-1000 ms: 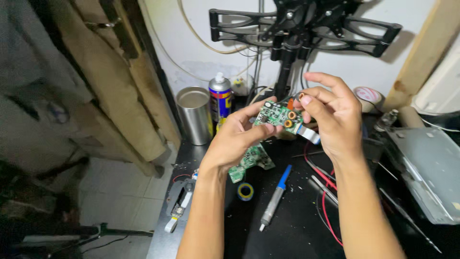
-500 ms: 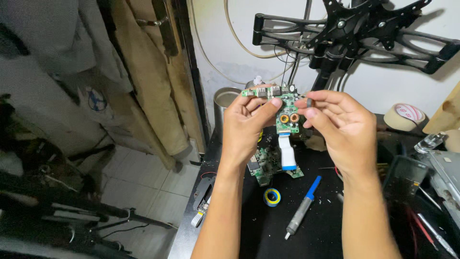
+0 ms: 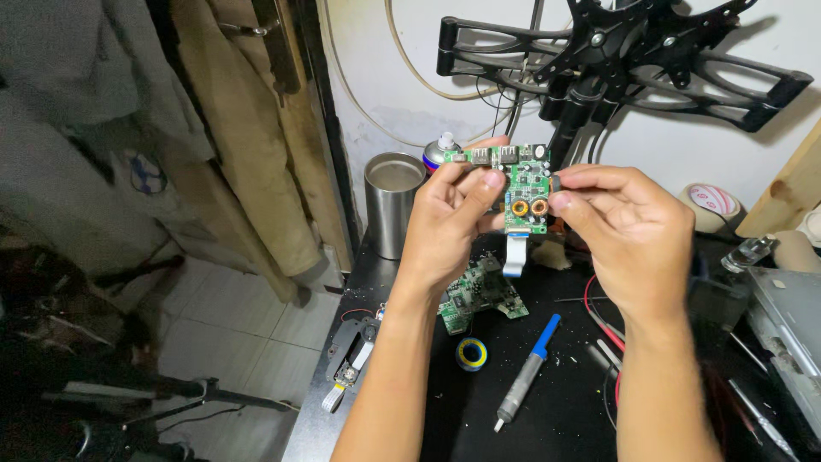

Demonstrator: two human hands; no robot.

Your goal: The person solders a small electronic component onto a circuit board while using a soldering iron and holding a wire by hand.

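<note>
Both hands, my left and right, pinched the board up for inspection, while the iron below lay untouched.

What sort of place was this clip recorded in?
Probably a small electronics repair bench: both hands lift a green circuit board over a black worktop holding a soldering iron and another circuit board.

One labelled can, no screens.
Far behind your left hand, a spray can with a blue-and-red label and white nozzle peeks out, just right of the steel cup.
</note>
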